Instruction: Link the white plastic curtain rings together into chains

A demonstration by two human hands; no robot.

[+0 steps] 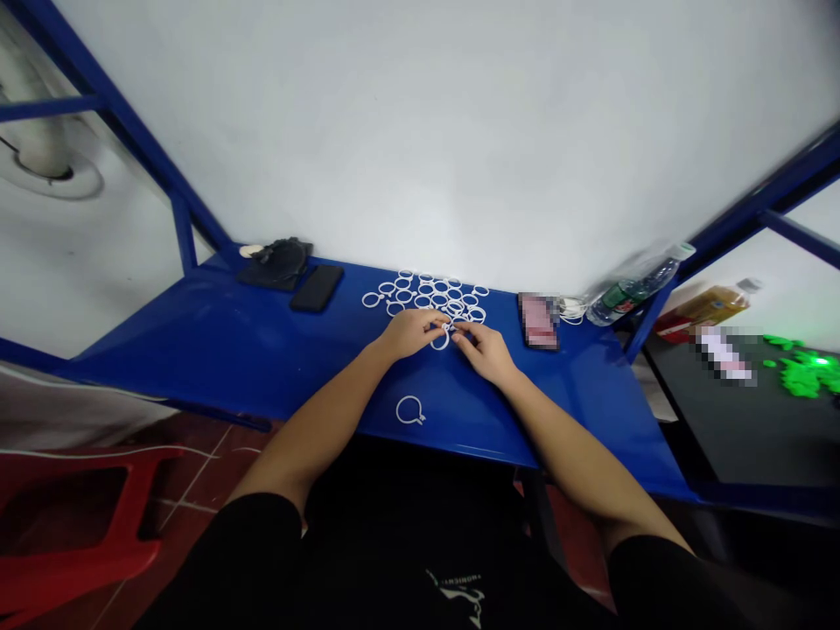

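Observation:
My left hand [412, 332] and my right hand [484, 350] meet over the blue table, fingertips nearly touching. Between them a white plastic curtain ring [440, 344] hangs with its small tab up at the fingers. My left thumb and forefinger pinch it near the tab. The fingers of my right hand are closed at the tab's other side; how much they grip is too small to see. Just beyond my hands lies a spread of several similar white rings [406, 297]. One separate ring [409, 410] rests near the front edge, its tab pointing right.
On the blue table [216, 350], a black phone [318, 288] and a dark pouch [279, 264] lie left. A pixelated phone [539, 322], white cable [572, 309] and green-labelled bottle [623, 297] are right. A wall rises behind; a red stool [124, 525] stands lower left.

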